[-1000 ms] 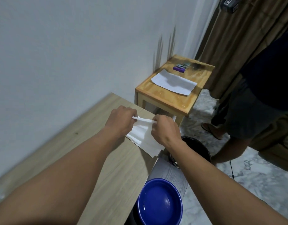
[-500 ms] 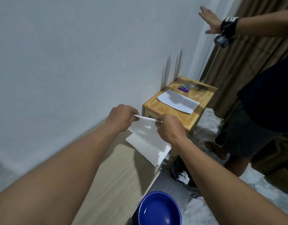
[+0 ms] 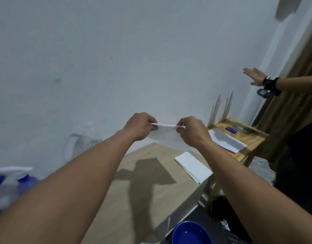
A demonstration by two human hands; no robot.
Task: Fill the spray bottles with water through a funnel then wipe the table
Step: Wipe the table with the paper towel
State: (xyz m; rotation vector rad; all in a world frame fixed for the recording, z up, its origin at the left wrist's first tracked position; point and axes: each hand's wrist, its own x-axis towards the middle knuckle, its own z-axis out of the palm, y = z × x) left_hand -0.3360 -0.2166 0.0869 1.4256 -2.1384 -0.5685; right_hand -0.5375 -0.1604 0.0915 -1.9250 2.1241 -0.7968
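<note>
Both hands hold one white tissue sheet (image 3: 166, 136) in the air above the light wooden table (image 3: 148, 194). My left hand (image 3: 141, 126) pinches its left top corner and my right hand (image 3: 194, 132) pinches the right one, so the top edge is stretched between them. A folded stack of white tissues (image 3: 193, 166) lies on the table near its right edge, below the lifted sheet. A blue and white spray bottle (image 3: 9, 180) shows blurred at the far left. A clear water jug (image 3: 79, 143) stands against the wall.
A blue basin (image 3: 190, 234) with water sits below the table's near right edge, next to a black bin (image 3: 222, 210). A small wooden side table (image 3: 243, 136) with a white paper stands at the right. Another person stands at far right with an outstretched hand (image 3: 254, 77).
Both hands have lifted one tissue sheet up off the stack, which stays on the table. The view has tilted up and left, bringing the spray bottle and jug into view.
</note>
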